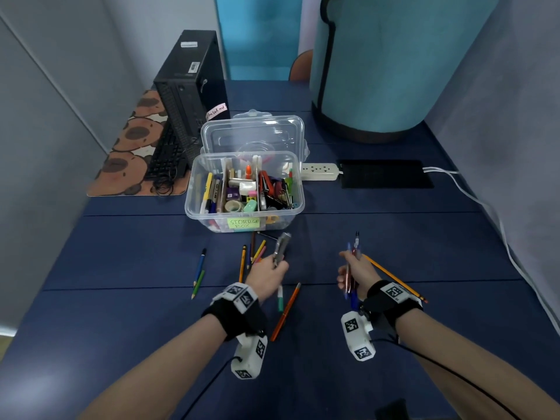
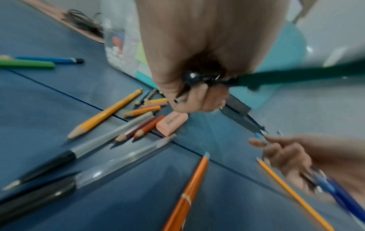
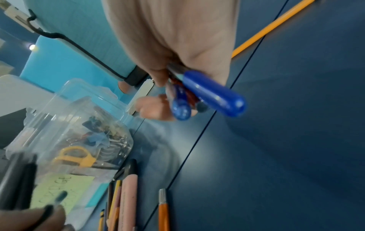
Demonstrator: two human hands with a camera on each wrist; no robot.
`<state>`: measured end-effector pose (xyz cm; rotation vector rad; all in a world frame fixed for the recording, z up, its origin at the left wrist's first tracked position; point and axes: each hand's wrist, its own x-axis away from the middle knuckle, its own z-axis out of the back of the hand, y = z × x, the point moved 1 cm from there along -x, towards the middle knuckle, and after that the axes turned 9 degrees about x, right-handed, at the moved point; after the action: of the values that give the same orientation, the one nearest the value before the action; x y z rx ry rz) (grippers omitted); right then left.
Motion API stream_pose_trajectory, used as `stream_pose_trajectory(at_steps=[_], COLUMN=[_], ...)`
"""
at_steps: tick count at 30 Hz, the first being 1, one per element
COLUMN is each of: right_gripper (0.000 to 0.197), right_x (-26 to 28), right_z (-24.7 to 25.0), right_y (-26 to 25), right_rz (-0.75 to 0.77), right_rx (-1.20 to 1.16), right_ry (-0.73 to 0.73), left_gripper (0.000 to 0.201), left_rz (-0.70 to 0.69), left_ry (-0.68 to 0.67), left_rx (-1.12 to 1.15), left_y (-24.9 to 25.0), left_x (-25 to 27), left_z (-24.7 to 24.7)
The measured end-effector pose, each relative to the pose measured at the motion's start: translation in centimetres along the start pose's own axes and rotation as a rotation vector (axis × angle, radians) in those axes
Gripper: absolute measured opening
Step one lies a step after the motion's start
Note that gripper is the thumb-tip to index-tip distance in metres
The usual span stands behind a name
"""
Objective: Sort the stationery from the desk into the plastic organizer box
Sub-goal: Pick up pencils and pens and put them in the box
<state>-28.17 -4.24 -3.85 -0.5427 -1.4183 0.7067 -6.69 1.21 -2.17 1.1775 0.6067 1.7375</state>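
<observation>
The clear organizer box stands open mid-desk, several compartments full of stationery, with a "STORAGE BOX" note on its front. Just in front of it my left hand grips a bunch of grey pens and a green marker. My right hand is off to the right, above the desk, and holds several blue and red pens. Loose on the desk lie a pencil cluster, a pink eraser, an orange pencil, a yellow pencil and blue and green pencils.
A black computer case and keyboard stand on a patterned mat at the back left. A white power strip and a black pad lie right of the box, below a large teal chair. Grey partitions close both sides.
</observation>
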Motion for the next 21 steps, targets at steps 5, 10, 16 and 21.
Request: stream_pose_trajectory(at_steps=[5, 10, 16, 21], right_gripper=[0.03, 0.03, 0.034, 0.028], right_x=[0.4, 1.5, 3.0, 2.8], right_z=[-1.3, -3.2, -7.4, -8.7], right_y=[-0.8, -0.4, 2.3, 3.1], right_rz=[-0.02, -0.083, -0.098, -0.092], right_rx=[0.041, 0.402, 0.912, 0.93], right_ry=[-0.058, -0.137, -0.246, -0.142], left_gripper=[0.011, 0.02, 0.036, 0.044], left_rz=[0.091, -0.001, 0.105, 0.194], left_ry=[-0.016, 0.082, 0.151, 0.131], left_rx=[0.596, 0.316, -0.184, -0.126], left_y=[0.0, -2.7, -6.6, -8.4], left_x=[0.1, -0.9, -0.2, 0.5], left_z=[3.4, 6.5, 7.8, 7.8])
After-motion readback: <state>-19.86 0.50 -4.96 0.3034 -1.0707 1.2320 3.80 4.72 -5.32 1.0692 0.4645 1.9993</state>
